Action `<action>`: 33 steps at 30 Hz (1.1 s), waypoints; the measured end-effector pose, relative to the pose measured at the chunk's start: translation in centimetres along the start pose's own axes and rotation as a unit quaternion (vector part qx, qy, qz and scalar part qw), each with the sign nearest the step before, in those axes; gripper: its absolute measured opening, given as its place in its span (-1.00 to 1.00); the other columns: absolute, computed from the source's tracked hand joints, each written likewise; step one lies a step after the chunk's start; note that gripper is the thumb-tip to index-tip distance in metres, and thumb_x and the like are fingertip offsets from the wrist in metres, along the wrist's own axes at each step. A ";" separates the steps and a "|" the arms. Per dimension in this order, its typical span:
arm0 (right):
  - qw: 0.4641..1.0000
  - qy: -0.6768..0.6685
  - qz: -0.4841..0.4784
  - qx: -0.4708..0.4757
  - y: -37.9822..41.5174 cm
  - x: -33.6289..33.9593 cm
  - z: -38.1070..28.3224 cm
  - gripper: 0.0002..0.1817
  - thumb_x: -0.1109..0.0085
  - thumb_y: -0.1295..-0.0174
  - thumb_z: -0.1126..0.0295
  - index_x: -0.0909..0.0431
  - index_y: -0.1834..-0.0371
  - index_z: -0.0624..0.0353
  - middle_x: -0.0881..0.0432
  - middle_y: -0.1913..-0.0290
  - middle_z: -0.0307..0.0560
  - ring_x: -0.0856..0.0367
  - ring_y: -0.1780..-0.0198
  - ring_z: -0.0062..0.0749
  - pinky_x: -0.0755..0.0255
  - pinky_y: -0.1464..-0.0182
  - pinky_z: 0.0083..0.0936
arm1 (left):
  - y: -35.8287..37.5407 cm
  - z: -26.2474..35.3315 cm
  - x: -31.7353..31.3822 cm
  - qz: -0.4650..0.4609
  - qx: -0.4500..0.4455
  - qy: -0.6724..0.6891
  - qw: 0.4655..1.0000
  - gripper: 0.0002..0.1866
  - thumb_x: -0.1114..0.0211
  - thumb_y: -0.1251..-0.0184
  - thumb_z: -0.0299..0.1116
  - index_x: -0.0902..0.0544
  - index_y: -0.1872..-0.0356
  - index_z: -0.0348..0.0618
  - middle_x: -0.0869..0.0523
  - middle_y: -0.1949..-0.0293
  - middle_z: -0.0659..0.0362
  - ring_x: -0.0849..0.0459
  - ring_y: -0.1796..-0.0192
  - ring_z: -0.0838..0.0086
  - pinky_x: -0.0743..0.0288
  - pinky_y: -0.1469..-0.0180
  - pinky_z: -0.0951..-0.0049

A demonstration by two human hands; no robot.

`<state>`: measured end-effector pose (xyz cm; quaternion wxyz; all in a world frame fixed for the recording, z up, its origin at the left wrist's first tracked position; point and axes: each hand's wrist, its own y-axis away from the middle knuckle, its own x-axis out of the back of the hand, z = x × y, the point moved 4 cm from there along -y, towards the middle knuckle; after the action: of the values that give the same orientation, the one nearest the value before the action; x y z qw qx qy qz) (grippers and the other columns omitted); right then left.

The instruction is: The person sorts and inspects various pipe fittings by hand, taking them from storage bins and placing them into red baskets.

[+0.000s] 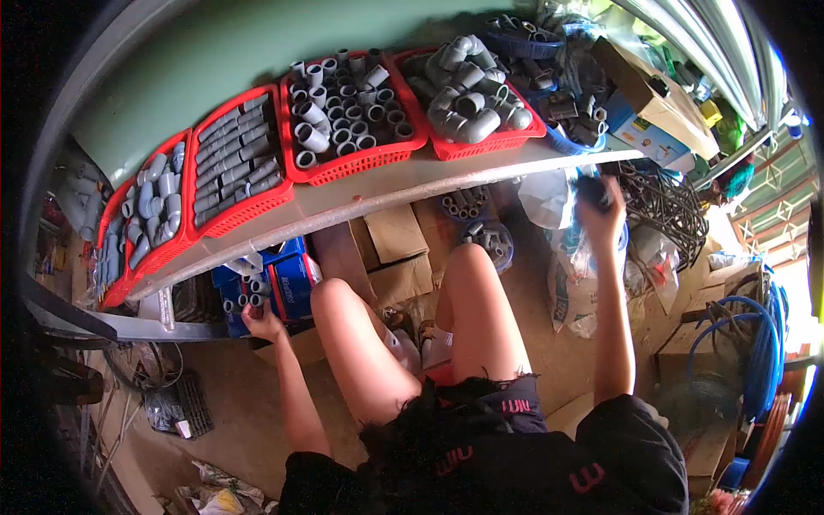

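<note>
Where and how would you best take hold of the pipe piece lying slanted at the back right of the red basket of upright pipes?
I'd take the slanted pipe piece around its middle, coming from above. It appears to lie over the upright pipes, leaving its upper side exposed, while they crowd it from below.

Red baskets point(365, 161) nearly rim to rim; little sideways passage. Narrow lane along shelf point(322, 203) front. Knees point(469, 270) between left hand point(263, 325) and right hand point(601, 216). Wire heap point(669, 206) outboard of latter. Room over floor point(536, 343) between right knee and forearm point(612, 318).
</note>
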<state>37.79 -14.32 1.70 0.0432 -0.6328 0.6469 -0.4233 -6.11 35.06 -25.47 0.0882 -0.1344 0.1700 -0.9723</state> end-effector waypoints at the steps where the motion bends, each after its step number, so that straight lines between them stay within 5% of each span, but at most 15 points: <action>1: 0.998 -0.054 0.000 -0.039 -2.2 0.7 0.0 -0.70 -0.30 0.20 0.49 -0.52 0.31 0.20 -0.58 0.46 -0.13 -0.51 0.41 -0.48 -0.40 0.28 -0.52 | 0.0 0.1 0.0 0.001 -0.013 0.004 1.000 -0.63 -0.40 0.12 -0.63 -0.44 0.24 -0.30 -0.56 0.38 0.16 -0.54 0.34 0.49 -0.44 0.24 0.50; 2: 0.989 -0.106 0.035 -0.093 -4.2 1.0 1.9 -0.70 -0.32 0.19 0.46 -0.55 0.30 0.19 -0.60 0.45 -0.16 -0.50 0.41 -0.54 -0.40 0.28 -0.56 | -0.1 0.0 0.1 -0.001 -0.020 0.030 0.999 -0.62 -0.39 0.11 -0.63 -0.43 0.24 -0.30 -0.54 0.38 0.17 -0.52 0.34 0.50 -0.44 0.25 0.50; 4: 0.996 0.013 0.083 -0.037 -7.5 1.7 1.2 -0.63 -0.36 0.19 0.38 -0.56 0.23 0.17 -0.64 0.36 -0.10 -0.57 0.37 -0.52 -0.43 0.25 -0.55 | 0.3 -0.2 0.3 -0.002 -0.028 0.082 0.996 -0.61 -0.39 0.10 -0.63 -0.41 0.22 -0.29 -0.52 0.38 0.18 -0.50 0.34 0.52 -0.43 0.26 0.52; 5: 0.998 0.044 0.049 -0.004 -9.1 1.2 0.9 -0.60 -0.37 0.20 0.36 -0.56 0.21 0.17 -0.65 0.35 -0.06 -0.59 0.34 -0.47 -0.44 0.24 -0.53 | 0.7 0.1 0.8 0.012 -0.063 0.030 0.997 -0.62 -0.37 0.05 -0.62 -0.40 0.21 -0.27 -0.49 0.38 0.20 -0.47 0.33 0.57 -0.41 0.28 0.56; 8: 0.987 0.132 -0.025 0.084 -12.6 -1.9 1.6 -0.52 -0.38 0.22 0.33 -0.53 0.14 0.18 -0.64 0.33 0.04 -0.65 0.28 -0.28 -0.46 0.21 -0.45 | 3.2 4.2 2.9 -0.018 0.049 -0.030 0.998 -0.68 -0.32 -0.01 -0.62 -0.42 0.21 -0.26 -0.51 0.37 0.21 -0.46 0.33 0.61 -0.38 0.30 0.60; 12: 0.978 0.206 -0.025 0.011 -13.9 -5.9 2.7 -0.60 -0.30 0.22 0.30 -0.55 0.20 0.01 -0.62 0.30 0.10 -0.60 0.23 0.02 -0.47 0.18 -0.24 | 7.5 7.0 5.3 -0.028 0.035 0.099 0.994 -0.82 -0.21 -0.14 -0.59 -0.46 0.24 -0.26 -0.54 0.37 0.23 -0.46 0.34 0.65 -0.34 0.29 0.66; 20: 0.990 0.130 0.050 -0.009 -13.5 -5.2 0.4 -0.63 -0.29 0.21 0.33 -0.53 0.23 0.06 -0.62 0.33 0.09 -0.59 0.23 0.03 -0.45 0.20 -0.25 | 11.2 18.7 6.0 -0.121 0.034 0.150 0.981 -0.87 -0.16 -0.19 -0.57 -0.47 0.24 -0.24 -0.54 0.29 0.21 -0.47 0.25 0.61 -0.35 0.14 0.58; 22: 0.985 0.067 0.127 0.100 -11.0 -3.0 -3.7 -0.59 -0.30 0.19 0.36 -0.50 0.19 0.18 -0.63 0.34 0.12 -0.64 0.27 -0.07 -0.46 0.22 -0.35 | 11.7 23.7 4.7 -0.160 -0.019 0.173 0.972 -0.86 -0.13 -0.21 -0.56 -0.46 0.20 -0.31 -0.55 0.23 0.15 -0.49 0.28 0.59 -0.38 0.21 0.61; 24: 0.988 0.004 0.015 0.156 -5.7 -0.9 -10.5 -0.63 -0.27 0.14 0.43 -0.49 0.20 0.26 -0.63 0.36 0.05 -0.64 0.31 -0.21 -0.44 0.21 -0.43 | 12.8 28.2 3.1 -0.245 -0.018 0.237 0.940 -0.83 -0.09 -0.25 -0.53 -0.46 0.15 -0.32 -0.54 0.18 0.11 -0.51 0.22 0.54 -0.40 0.14 0.57; 25: 0.987 -0.079 -0.126 0.053 -2.7 -0.6 -11.6 -0.63 -0.28 0.18 0.46 -0.49 0.21 0.23 -0.62 0.33 0.04 -0.62 0.29 -0.28 -0.43 0.19 -0.42 | 13.6 30.6 2.4 -0.290 -0.001 0.269 0.918 -0.80 -0.06 -0.28 -0.46 -0.45 0.12 -0.31 -0.54 0.19 0.10 -0.52 0.19 0.52 -0.40 0.11 0.56; 26: 0.973 -0.071 -0.208 0.062 0.7 0.1 -15.3 -0.63 -0.28 0.25 0.49 -0.50 0.27 0.22 -0.60 0.34 -0.02 -0.58 0.30 -0.32 -0.43 0.18 -0.43 | 14.6 33.0 1.8 -0.338 0.015 0.300 0.892 -0.77 -0.04 -0.31 -0.40 -0.44 0.08 -0.29 -0.55 0.19 0.08 -0.52 0.16 0.50 -0.40 0.08 0.55; 28: 0.887 -0.235 -0.396 0.034 6.5 -0.3 -18.1 -0.65 -0.26 0.34 0.51 -0.48 0.36 0.23 -0.56 0.41 -0.10 -0.55 0.34 -0.37 -0.41 0.19 -0.48 | 17.3 35.7 0.8 -0.520 0.127 0.281 0.796 -0.69 0.04 -0.37 -0.24 -0.41 -0.01 -0.21 -0.55 0.19 0.05 -0.52 0.20 0.53 -0.42 0.15 0.56; 30: 0.831 -0.278 -0.482 -0.003 11.5 -1.5 -18.1 -0.68 -0.22 0.30 0.53 -0.47 0.35 0.22 -0.55 0.42 -0.12 -0.52 0.35 -0.51 -0.38 0.25 -0.59 | 21.6 34.3 -0.3 -0.604 0.154 0.283 0.729 -0.64 0.09 -0.39 -0.15 -0.37 -0.06 -0.15 -0.53 0.26 0.13 -0.48 0.33 0.61 -0.41 0.29 0.59; 33: 0.903 -0.314 -0.283 -0.077 14.5 -1.9 -18.2 -0.71 -0.23 0.20 0.56 -0.44 0.32 0.28 -0.53 0.36 -0.11 -0.49 0.31 -0.50 -0.38 0.20 -0.59 | 24.9 34.4 1.0 -0.587 0.289 0.297 0.695 -0.64 0.08 -0.40 -0.07 -0.40 -0.02 -0.09 -0.43 0.53 0.32 -0.38 0.58 0.72 -0.27 0.60 0.71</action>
<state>16.07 -6.05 3.67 0.0734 -0.8907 0.4244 -0.1457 6.13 1.26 -2.93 -0.5212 0.1207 -0.2157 -0.8168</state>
